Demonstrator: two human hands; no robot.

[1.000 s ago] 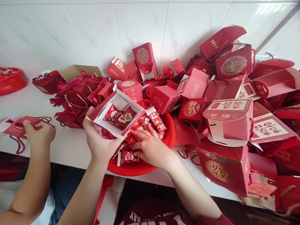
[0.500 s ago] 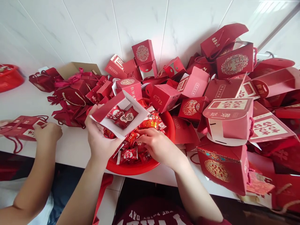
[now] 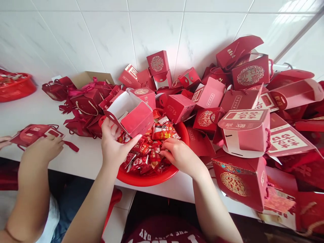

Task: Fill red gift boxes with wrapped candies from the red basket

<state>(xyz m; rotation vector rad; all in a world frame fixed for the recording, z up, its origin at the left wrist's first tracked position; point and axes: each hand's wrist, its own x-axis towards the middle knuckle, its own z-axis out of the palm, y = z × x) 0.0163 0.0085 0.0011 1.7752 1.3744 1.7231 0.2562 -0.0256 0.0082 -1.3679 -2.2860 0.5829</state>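
Note:
My left hand point(image 3: 113, 145) holds an open red gift box point(image 3: 130, 113) above the left side of a round red basin point(image 3: 152, 177). The box is tipped away, its white inside and flaps facing up and left. My right hand point(image 3: 178, 155) reaches into the basin among red candy packets point(image 3: 152, 148), its fingertips pinching at them; whether it holds one I cannot tell. The basin sits at the white counter's front edge.
A big heap of red gift boxes point(image 3: 243, 131) covers the counter's right and back. Ribboned red bags point(image 3: 86, 99) and a cardboard box point(image 3: 87, 77) lie at the left. Another person's hand point(image 3: 44, 148) presses a flat red bag point(image 3: 34, 133). A second red basin point(image 3: 15, 86) stands far left.
My left hand has tilted the open box away, so the packets inside no longer show. My right hand shifted slightly right in the basin. The other person's hand moved along the flat bag.

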